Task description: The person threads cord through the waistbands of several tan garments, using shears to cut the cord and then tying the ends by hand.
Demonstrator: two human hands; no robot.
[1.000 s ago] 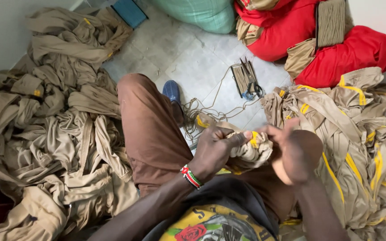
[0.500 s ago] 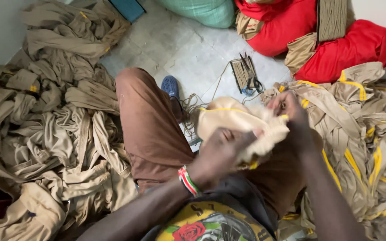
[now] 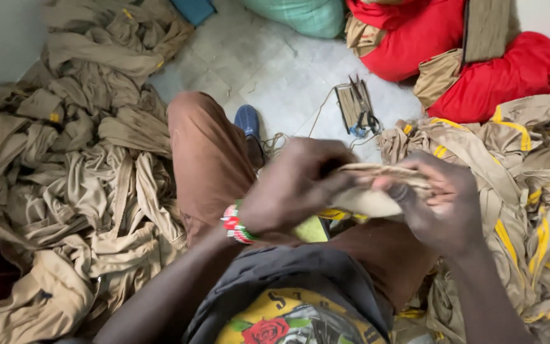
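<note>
Khaki cloth piece with yellow trim [image 3: 377, 194], folded flat, sits between both hands above the person's lap, over the brown-trousered knee [image 3: 208, 159]. Far left, a heap of khaki garments [image 3: 77, 178] covers the floor. Left hand [image 3: 294, 188], wearing a red, white and green beaded wristband [image 3: 235, 224], is closed over the near edge of the cloth, fingers curled and pinching it. Blue shoe [image 3: 247, 121] rests on the pale tiled floor [image 3: 268, 64] beyond the knee. Small scissors with a bundle of thread [image 3: 359, 108] lie on the floor, apart from the hands. Right hand [image 3: 447, 207] grips the far end of the cloth, fingers pressed together around it. Far right, a pile of yellow-striped khaki garments [image 3: 517, 172] lies below red fabric bundles [image 3: 479, 57]
</note>
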